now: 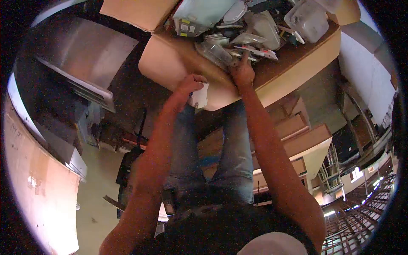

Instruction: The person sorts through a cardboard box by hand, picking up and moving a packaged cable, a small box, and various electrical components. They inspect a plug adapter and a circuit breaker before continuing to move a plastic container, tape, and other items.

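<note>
A large cardboard box [297,70] stands at the top, holding a jumble of clear and white plastic pieces. At its near left edge my left hand [191,87] is closed on a small white piece [199,95], which hangs below the fingers. My right hand [243,73] reaches over the near rim into the box. Its index finger extends to a flat white piece with red marks [260,52]; whether it grips anything is unclear. A clear plastic tray [216,53] lies just left of that hand.
A clear plastic container [307,21] and a pale bin with yellow labels [199,19] lie in the box. Cardboard boxes [293,146] stand at the right. A metal-edged panel [85,55] is at upper left, a large pale board [38,170] at lower left.
</note>
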Available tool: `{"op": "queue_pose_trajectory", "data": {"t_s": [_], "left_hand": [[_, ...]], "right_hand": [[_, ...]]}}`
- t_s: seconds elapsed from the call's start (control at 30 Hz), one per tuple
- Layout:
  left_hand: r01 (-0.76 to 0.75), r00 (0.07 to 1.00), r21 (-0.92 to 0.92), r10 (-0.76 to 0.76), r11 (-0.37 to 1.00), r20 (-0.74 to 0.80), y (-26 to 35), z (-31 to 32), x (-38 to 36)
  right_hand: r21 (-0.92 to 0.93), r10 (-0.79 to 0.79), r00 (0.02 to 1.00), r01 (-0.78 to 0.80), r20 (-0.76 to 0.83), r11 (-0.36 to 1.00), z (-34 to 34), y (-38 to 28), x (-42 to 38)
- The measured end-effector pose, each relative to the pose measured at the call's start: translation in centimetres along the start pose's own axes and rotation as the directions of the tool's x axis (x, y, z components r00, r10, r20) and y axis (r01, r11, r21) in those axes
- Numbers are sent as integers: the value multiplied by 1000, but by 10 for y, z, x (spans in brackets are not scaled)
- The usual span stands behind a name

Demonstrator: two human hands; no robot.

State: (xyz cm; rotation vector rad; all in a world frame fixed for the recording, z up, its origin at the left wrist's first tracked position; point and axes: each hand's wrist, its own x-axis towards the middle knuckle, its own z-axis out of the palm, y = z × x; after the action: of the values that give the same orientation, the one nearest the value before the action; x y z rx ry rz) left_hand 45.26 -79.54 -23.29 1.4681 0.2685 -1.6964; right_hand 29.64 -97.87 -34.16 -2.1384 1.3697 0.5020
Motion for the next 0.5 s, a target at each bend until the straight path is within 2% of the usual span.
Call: {"op": "queue_pose_trajectory", "data": {"t_s": [0.03, 0.1, 0.13, 0.2, 0.23, 0.27, 0.33, 0.4, 0.43, 0.47, 0.5], "left_hand": [[-5, 1000, 2, 5, 1000, 2, 5, 4, 0], [8, 1000, 23, -8, 1000, 6, 12, 10, -7], [14, 1000, 27, -14, 1000, 6, 11, 11, -8], [22, 999, -83, -19, 996, 35, 13, 13, -4], [26, 999, -82, -23, 996, 35, 16, 15, -5], [8, 1000, -51, -6, 999, 27, 20, 17, -5], [-7, 1000, -19, 7, 1000, 21, 28, 21, -4], [13, 999, 77, -17, 997, 45, 36, 26, -4], [18, 999, 80, -22, 997, 47, 38, 28, -6], [48, 998, 63, -50, 997, 32, 42, 29, -6], [76, 997, 43, -77, 996, 16, 43, 30, -7]], "right_hand": [[0, -1, 1000, 1, -6, 1000, -6, -3, 2], [167, -8, 1000, 4, 20, 986, -17, -6, -3], [169, -2, 1000, -2, 23, 986, -26, -9, -9], [331, 61, 997, -45, -38, 943, -43, -15, -11], [463, 67, 991, -4, -119, 886, -40, -9, -10], [465, 69, 991, -6, -118, 886, -38, -1, -10], [786, 76, 981, 97, -180, 610, -52, 6, -21], [780, 66, 974, 133, -218, 612, -93, -21, -42], [841, 22, 998, -67, 65, 537, -112, -29, -55], [840, -49, 941, -273, 334, 469, -126, -37, -67], [824, -182, 940, -146, 287, 548, -133, -48, -81]]}}
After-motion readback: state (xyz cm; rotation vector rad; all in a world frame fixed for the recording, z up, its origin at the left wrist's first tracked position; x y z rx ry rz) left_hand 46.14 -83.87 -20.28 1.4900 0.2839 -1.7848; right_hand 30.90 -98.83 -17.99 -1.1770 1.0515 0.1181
